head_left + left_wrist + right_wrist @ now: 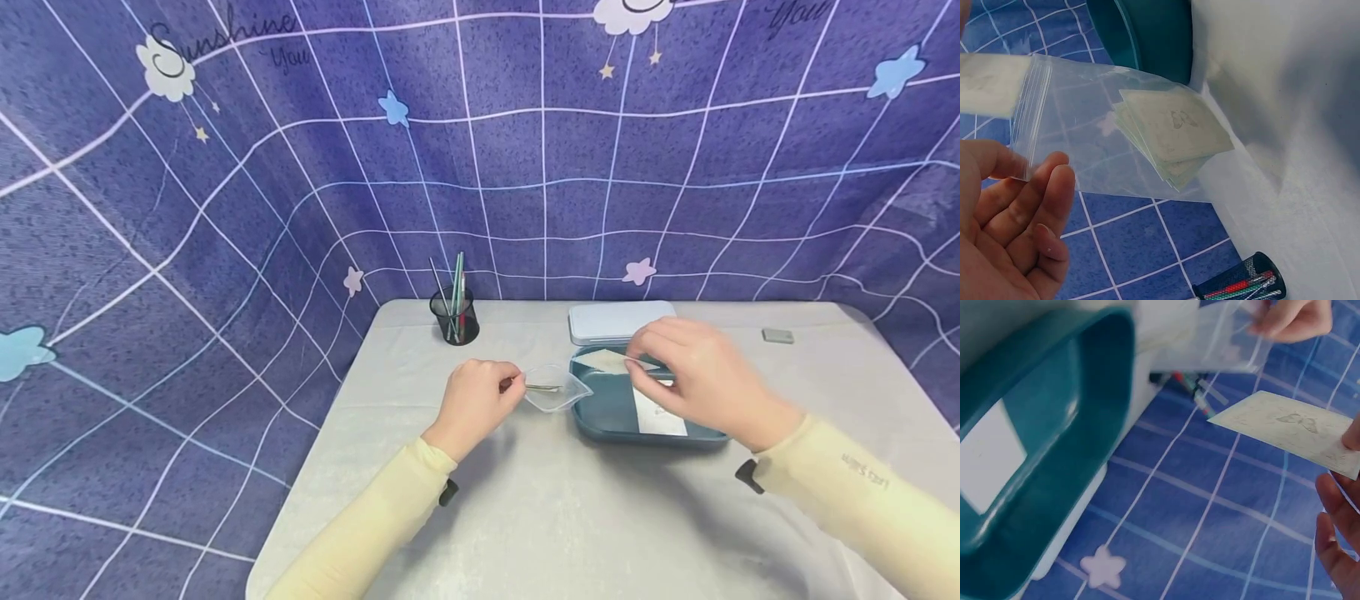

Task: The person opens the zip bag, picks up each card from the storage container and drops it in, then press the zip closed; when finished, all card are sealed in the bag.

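My left hand (480, 396) pinches the rim of a clear zip bag (1085, 131) between thumb and fingers. Several pale cards (1188, 128), the front one with a small printed figure, lie fanned inside it. Between thumb and fingers of my right hand (693, 375) is a cream card (1285, 425) with a butterfly print. In the head view this card overlaps the back of a teal tray (606, 412), to the right of the bag's mouth. A white card (991, 456) lies flat inside the tray.
A black mesh pen cup (457, 325) with pencils stands at the table's back left. Behind the tray lies a pale blue case (617, 320). One small grey block (777, 336) sits at the back right. A patterned blue curtain (510, 150) hangs behind the table.
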Demonstrator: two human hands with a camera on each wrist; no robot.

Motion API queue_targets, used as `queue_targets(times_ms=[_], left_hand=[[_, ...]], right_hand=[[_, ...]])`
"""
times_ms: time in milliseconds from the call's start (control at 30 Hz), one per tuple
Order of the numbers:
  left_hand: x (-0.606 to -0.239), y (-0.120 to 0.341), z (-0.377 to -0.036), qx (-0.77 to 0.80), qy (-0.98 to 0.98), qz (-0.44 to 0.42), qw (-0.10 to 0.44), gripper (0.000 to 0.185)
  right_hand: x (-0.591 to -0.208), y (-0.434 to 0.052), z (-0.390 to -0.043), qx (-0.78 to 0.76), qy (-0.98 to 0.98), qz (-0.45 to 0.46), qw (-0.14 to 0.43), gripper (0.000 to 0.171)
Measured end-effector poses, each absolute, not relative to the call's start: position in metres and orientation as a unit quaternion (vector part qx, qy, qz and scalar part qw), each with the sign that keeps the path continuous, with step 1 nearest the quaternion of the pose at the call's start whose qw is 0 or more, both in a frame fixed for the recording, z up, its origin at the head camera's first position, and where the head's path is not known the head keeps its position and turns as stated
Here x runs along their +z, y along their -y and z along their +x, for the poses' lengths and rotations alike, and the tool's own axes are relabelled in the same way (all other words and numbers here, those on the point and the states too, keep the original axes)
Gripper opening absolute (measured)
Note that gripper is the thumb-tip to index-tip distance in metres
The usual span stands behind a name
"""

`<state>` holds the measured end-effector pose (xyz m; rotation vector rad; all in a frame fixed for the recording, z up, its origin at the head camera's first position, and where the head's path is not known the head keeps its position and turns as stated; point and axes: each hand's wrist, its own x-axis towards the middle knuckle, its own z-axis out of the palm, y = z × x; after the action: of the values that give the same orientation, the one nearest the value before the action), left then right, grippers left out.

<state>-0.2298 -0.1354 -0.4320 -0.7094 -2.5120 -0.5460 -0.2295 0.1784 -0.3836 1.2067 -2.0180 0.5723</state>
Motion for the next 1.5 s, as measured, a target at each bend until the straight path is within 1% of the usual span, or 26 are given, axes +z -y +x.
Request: queue_targets(times_ms=[100,300,433,567,667,900,1067,1300,1500], left_hand=[[-0.431,0.135,-0.230,-0.197,0.917,-0.258,0.234,0.017],[-0.430,0.135,-0.229,-0.197,0.917,-0.257,0.233,0.017],[-0.430,0.135,-0.228,-0.199,0.916,-0.257,0.235,0.018],[-0.430,0.134,-0.228,-0.200,0.915,-0.258,0.238,0.018],[-0.431,0.134,-0.229,-0.198,0.914,-0.260,0.239,0.017],[-0.430,0.134,-0.228,-0.197,0.915,-0.260,0.236,0.017],[-0.431,0.133,-0.227,-0.198,0.914,-0.262,0.238,0.017],[-0.431,0.134,-0.227,-0.195,0.914,-0.263,0.239,0.017],[-0.431,0.135,-0.228,-0.192,0.915,-0.262,0.238,0.017]], right_hand=[[-0.378,-0.166,-0.222,0.223,0.754,0.491,0.376,0.015],[-0.382,-0.148,-0.217,0.247,0.740,0.497,0.379,0.010],[-0.392,-0.145,-0.219,0.249,0.760,0.480,0.359,0.007],[-0.403,-0.142,-0.223,0.241,0.786,0.471,0.321,0.004],[-0.411,-0.138,-0.226,0.232,0.798,0.469,0.299,0.005],[-0.428,-0.120,-0.239,0.206,0.812,0.460,0.294,0.012],[-0.436,-0.109,-0.248,0.186,0.828,0.449,0.279,0.013],[-0.439,-0.101,-0.255,0.161,0.843,0.452,0.245,0.013],[-0.440,-0.094,-0.256,0.129,0.857,0.443,0.231,0.016]])
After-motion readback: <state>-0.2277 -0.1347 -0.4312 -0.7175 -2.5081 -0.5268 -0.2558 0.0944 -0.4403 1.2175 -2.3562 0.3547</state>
